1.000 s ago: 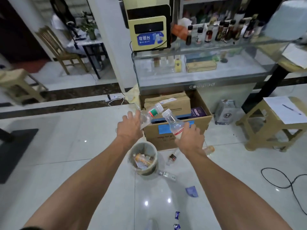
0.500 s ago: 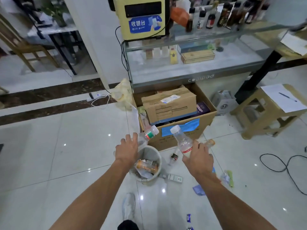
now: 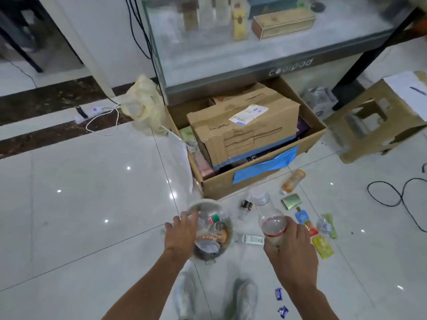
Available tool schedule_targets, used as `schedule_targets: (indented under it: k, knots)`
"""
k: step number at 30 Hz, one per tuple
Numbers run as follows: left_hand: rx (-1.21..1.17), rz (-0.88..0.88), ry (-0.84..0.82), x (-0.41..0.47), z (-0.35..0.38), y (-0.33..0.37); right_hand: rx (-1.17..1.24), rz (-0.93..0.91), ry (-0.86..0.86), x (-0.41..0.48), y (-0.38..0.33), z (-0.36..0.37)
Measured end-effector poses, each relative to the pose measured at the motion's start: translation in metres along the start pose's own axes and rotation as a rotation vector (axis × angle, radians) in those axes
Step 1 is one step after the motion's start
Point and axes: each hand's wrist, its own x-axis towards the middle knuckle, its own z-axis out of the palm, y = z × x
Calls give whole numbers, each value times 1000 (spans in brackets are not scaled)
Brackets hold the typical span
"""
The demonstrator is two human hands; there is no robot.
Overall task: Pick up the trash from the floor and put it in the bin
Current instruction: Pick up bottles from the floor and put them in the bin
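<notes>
A small grey bin (image 3: 227, 247) stands on the white tile floor just ahead of my feet, partly filled with trash. My left hand (image 3: 181, 233) is over its left rim, shut on a clear bottle with a green and red label (image 3: 213, 219) that lies tilted across the bin's mouth. To the right of the bin, my right hand (image 3: 292, 249) grips a second clear bottle with a red label (image 3: 271, 225), held upright. On the floor beyond lie an orange bottle (image 3: 293, 181), a small dark-labelled bottle (image 3: 246, 205), a white packet (image 3: 251, 239) and several wrappers (image 3: 323, 247).
An open cardboard box (image 3: 261, 182) full of cartons stands behind the bin under a glass display counter (image 3: 231, 65). A stool (image 3: 379, 132) and a black cable (image 3: 392, 192) are at the right. Blue candy wrappers (image 3: 279, 294) lie by my shoes (image 3: 246, 296).
Both hands have come down from above the cardboard box to floor level. The left hand's bottle now sits at the bin's mouth, and the view has tilted down.
</notes>
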Motion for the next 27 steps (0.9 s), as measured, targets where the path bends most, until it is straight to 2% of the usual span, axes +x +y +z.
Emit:
schedule_targets:
  k: [9,15,21,25,27]
  knots:
    - [-62,53,-58,123,166,63,116,34,11,40,59,154]
    - [12,32,-89,166,258,65,75,59,-58,43,109,212]
    - [-4,149,-87,184,285,73,-11,27,-114,54,120,241]
    - [-172,129,-150,175,271,65,-11,-24,-98,57,100,237]
    - [-249,103,-99,164,253,53,-1,-43,-103,58,83,236]
